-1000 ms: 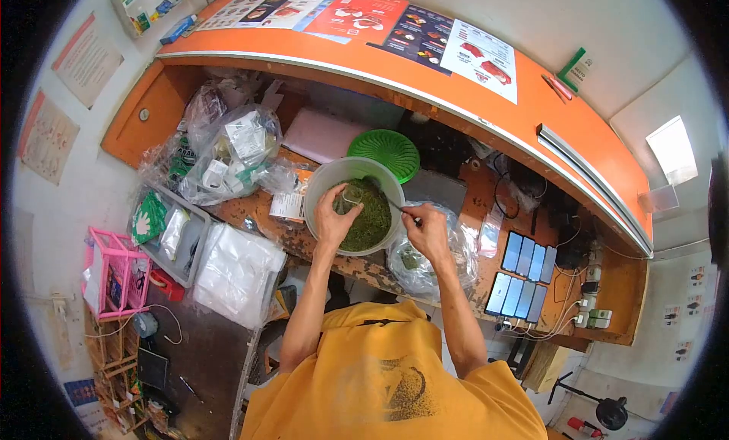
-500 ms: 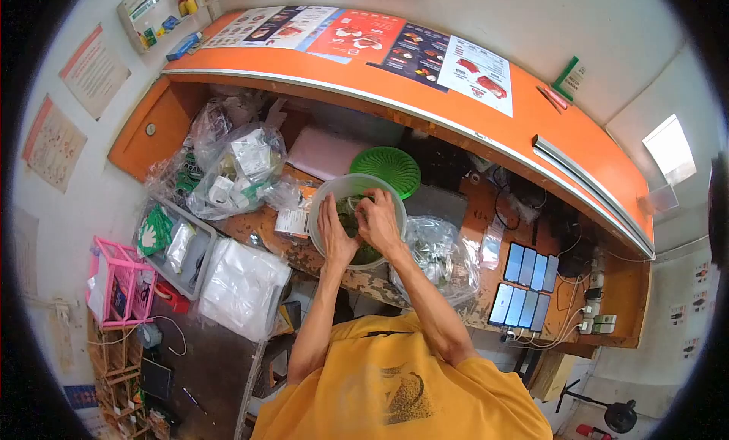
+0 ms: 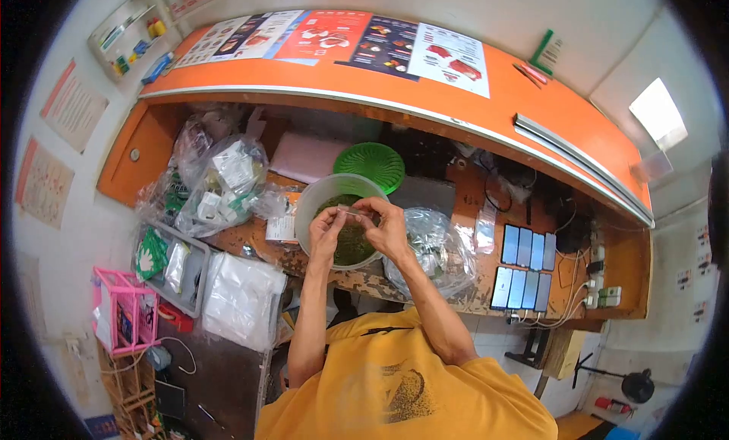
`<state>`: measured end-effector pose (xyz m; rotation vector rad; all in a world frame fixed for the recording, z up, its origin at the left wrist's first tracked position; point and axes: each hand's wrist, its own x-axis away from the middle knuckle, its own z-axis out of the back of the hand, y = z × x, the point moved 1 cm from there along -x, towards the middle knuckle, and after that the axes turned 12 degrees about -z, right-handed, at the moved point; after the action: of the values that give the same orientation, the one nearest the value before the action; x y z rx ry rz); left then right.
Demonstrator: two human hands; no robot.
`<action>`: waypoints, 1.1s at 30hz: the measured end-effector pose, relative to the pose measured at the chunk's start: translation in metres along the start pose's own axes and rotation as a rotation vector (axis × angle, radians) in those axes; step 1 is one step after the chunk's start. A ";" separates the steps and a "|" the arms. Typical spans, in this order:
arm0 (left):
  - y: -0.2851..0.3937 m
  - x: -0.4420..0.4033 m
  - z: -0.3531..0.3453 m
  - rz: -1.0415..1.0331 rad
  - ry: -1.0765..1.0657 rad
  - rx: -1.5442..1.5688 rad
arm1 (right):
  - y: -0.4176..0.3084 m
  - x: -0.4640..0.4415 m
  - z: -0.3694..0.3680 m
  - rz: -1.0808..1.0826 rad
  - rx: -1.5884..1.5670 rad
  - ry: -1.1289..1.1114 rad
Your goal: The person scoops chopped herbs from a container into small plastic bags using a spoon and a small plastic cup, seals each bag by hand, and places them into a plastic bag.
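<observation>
Dressed in a loose mustard-yellow shirt (image 3: 463,406), marked with a dark print (image 3: 410,394), curved, speckled with dots toward the lower right. Faded to a paler patch (image 3: 355,398) just left of the print. Crossed well above the print by a narrow dark strip (image 3: 385,331). Cut with short sleeves (image 3: 486,373) to either side of the print, leaving left hand (image 3: 326,233), right hand (image 3: 386,227) and forearms (image 3: 309,318) bare.

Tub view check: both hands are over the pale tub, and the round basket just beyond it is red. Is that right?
Not quite: the head view shows the round basket is green, not red. It does lie just beyond the pale tub, with the left hand and right hand over it.
</observation>
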<state>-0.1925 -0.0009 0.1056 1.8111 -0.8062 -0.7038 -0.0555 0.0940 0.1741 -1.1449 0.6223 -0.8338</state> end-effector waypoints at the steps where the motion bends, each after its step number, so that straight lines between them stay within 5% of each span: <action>1: -0.001 0.000 -0.003 -0.001 0.010 0.008 | 0.000 0.003 0.004 -0.049 -0.036 -0.007; 12: -0.015 0.007 -0.025 -0.007 -0.067 0.041 | 0.019 0.019 0.019 0.065 -0.126 0.160; 23: 0.006 0.030 -0.087 -0.115 -0.082 -0.144 | 0.043 0.087 0.086 -0.045 -0.185 0.272; 30: -0.026 0.048 -0.155 -0.147 -0.455 -0.292 | 0.165 0.163 0.202 -0.430 -0.196 0.627; 33: -0.080 0.065 -0.176 -0.271 -0.729 -0.788 | 0.224 0.147 0.245 -0.564 0.047 0.729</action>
<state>-0.0014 0.0677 0.0836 0.9296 -0.5914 -1.6444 0.2760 0.1423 0.0340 -0.9659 0.8748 -1.7792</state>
